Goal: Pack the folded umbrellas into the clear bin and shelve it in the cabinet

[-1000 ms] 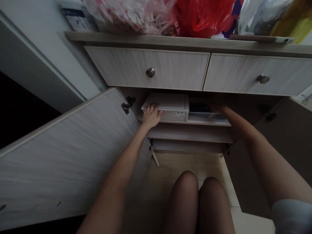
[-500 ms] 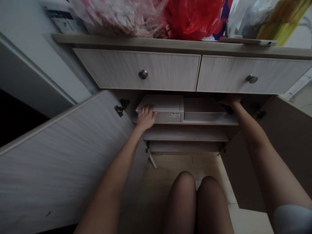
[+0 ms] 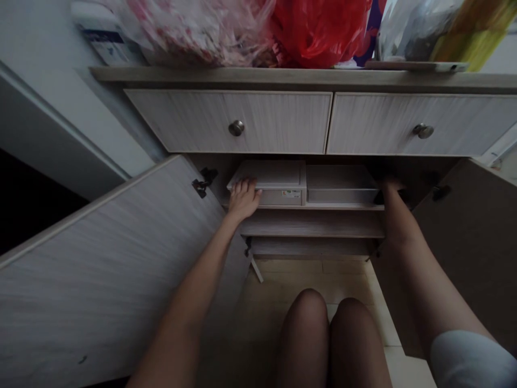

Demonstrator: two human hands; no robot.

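My left hand [image 3: 244,199] lies with fingers stretched over the front left corner of a white storage box [image 3: 272,175], which has a small label on its front. Right of that box, a second, lower pale box [image 3: 341,183] stands on the same upper shelf [image 3: 343,207]. My right hand [image 3: 390,186] reaches into the dark right end of this shelf, beside the second box. Something dark [image 3: 378,195] is close to it there, too dim to name. Shadow hides the right fingers, so I cannot tell what they hold.
Both cabinet doors stand open, the left door [image 3: 121,275] and the right door [image 3: 456,258]. Two drawers with round knobs [image 3: 236,128] are above the shelves. On the cabinet top [image 3: 291,78] are a pink-patterned bag [image 3: 202,32], a red plastic bag [image 3: 319,32] and a white bottle [image 3: 107,37].
My right hand has moved slightly down and deeper into the shadow beside the second box. The left hand stays on the white box. The view has shifted a little.
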